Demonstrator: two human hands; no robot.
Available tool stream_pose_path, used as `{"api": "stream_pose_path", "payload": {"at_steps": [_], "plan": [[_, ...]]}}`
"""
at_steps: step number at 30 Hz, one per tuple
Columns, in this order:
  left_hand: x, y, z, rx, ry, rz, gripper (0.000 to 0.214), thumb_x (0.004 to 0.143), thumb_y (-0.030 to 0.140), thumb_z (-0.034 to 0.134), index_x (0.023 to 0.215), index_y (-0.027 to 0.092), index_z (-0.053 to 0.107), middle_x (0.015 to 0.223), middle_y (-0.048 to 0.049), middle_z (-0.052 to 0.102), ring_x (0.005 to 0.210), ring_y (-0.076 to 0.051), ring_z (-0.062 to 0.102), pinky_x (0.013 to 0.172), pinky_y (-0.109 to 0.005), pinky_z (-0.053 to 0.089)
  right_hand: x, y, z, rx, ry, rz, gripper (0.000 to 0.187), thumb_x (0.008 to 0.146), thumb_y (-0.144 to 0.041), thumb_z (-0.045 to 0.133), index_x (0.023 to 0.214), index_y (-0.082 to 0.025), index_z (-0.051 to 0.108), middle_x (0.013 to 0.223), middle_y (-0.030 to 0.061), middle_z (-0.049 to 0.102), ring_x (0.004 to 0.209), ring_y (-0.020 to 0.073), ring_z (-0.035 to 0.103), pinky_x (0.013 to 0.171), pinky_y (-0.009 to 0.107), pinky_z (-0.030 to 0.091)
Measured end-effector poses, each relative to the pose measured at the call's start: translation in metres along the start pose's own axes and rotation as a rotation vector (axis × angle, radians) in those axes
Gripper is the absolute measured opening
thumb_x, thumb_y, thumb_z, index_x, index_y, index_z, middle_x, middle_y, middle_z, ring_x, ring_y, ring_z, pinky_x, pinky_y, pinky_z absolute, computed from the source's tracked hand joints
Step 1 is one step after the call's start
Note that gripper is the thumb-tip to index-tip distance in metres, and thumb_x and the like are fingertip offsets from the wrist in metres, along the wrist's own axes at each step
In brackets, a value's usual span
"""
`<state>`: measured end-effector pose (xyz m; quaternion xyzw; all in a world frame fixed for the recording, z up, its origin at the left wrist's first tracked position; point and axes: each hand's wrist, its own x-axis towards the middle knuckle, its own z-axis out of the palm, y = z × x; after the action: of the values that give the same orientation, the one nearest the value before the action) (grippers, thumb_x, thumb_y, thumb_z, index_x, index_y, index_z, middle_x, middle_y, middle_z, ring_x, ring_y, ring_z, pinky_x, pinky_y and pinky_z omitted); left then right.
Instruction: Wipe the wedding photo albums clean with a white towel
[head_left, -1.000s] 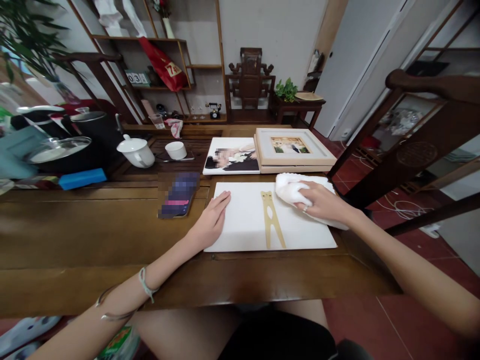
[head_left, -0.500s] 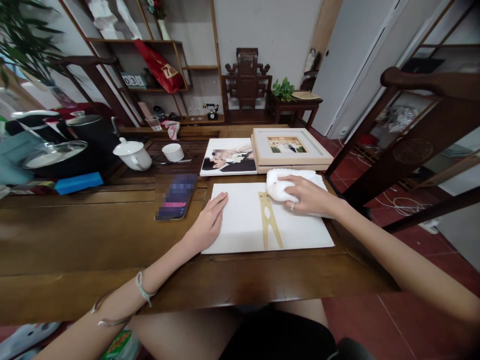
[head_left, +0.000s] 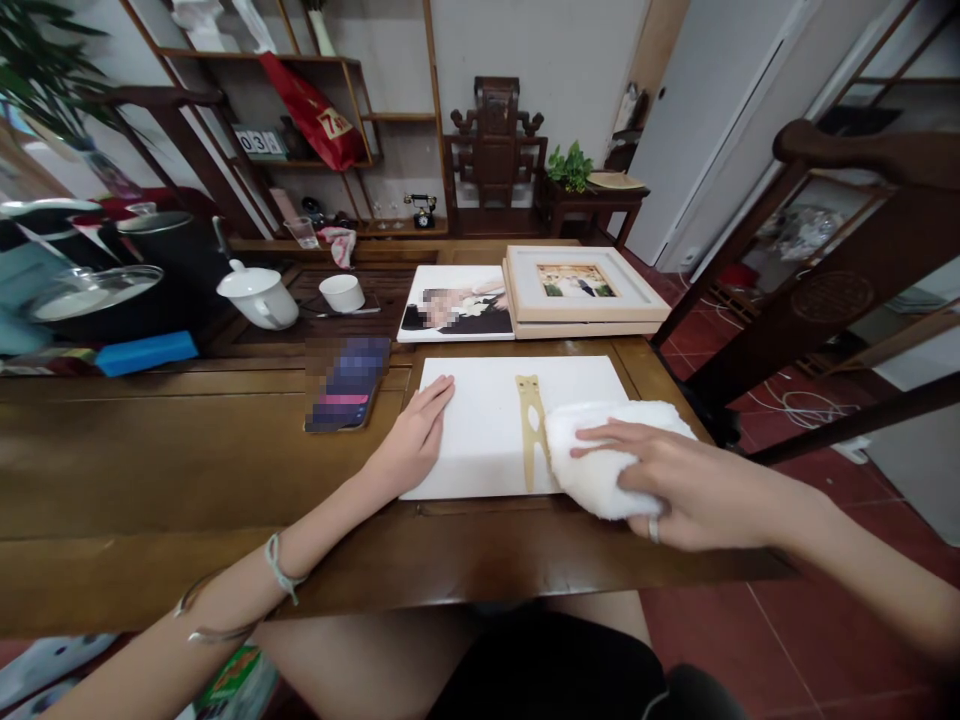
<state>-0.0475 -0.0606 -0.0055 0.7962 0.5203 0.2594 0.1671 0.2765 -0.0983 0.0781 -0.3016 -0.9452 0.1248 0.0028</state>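
A white rectangular board point(head_left: 480, 425) lies flat on the wooden table in front of me. Fixed on its middle is a gold A-shaped stand leg point(head_left: 530, 440), its right side partly covered. My left hand point(head_left: 416, 435) rests flat on the board's left edge, fingers stretched out. In my right hand point(head_left: 667, 480) is a fluffy white cloth point(head_left: 592, 465), bunched under the fingers and pressed over the board's lower right corner, overhanging the edge. That corner is hidden beneath the cloth.
Behind the board lie a photo panel point(head_left: 457, 310) and a stacked picture frame point(head_left: 630, 290). A phone point(head_left: 349, 385) is left of the board. Farther left stand a white lidded cup point(head_left: 259, 295), a small white bowl point(head_left: 342, 292) and a blue box point(head_left: 146, 353). A wooden chair point(head_left: 817, 290) stands at right.
My right hand has moved the cloth from the board's upper right down toward me, to its lower right corner. My left hand stays in place. The view has shifted slightly.
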Motion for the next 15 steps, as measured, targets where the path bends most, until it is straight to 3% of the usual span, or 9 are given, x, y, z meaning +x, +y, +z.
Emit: {"api": "stream_pose_path", "payload": {"at_steps": [4,9,12,15], "plan": [[0.000,-0.001,0.000,-0.004,-0.001,0.012,0.048,0.092,0.022,0.028,0.136,0.010,0.044,0.146,-0.0136,0.040,0.138,-0.025,0.032,0.115,-0.046,0.023,0.029,0.043,-0.002,0.038,0.037,0.048,0.011,0.073,-0.020,0.060,0.061,-0.019,0.058,0.140,0.0095,0.047,0.127,0.0288,0.045,0.098,0.044,0.043],[0.000,-0.003,-0.001,-0.008,-0.002,0.013,0.048,0.093,0.023,0.028,0.136,0.011,0.044,0.146,-0.0132,0.040,0.138,-0.024,0.032,0.116,-0.046,0.023,0.059,0.094,0.003,0.068,0.184,0.114,0.012,0.076,-0.026,0.056,0.066,-0.019,0.057,0.133,0.0095,0.053,0.126,0.0313,0.044,0.098,0.047,0.040],[0.000,-0.002,-0.001,-0.019,0.000,0.013,0.048,0.093,0.023,0.028,0.136,0.010,0.044,0.146,-0.0137,0.040,0.138,-0.025,0.032,0.116,-0.046,0.023,0.062,0.098,0.003,0.075,0.189,0.159,0.015,0.078,-0.028,0.054,0.066,-0.019,0.056,0.127,0.0116,0.057,0.118,0.0311,0.051,0.094,0.045,0.042],[0.000,-0.001,-0.002,-0.013,-0.002,0.006,0.048,0.093,0.023,0.028,0.136,0.009,0.044,0.146,-0.0138,0.040,0.138,-0.024,0.032,0.116,-0.045,0.023,0.049,0.080,-0.003,0.076,0.107,0.159,0.018,0.077,-0.030,0.055,0.063,-0.020,0.053,0.132,0.0115,0.054,0.121,0.0323,0.049,0.093,0.045,0.042]]}}
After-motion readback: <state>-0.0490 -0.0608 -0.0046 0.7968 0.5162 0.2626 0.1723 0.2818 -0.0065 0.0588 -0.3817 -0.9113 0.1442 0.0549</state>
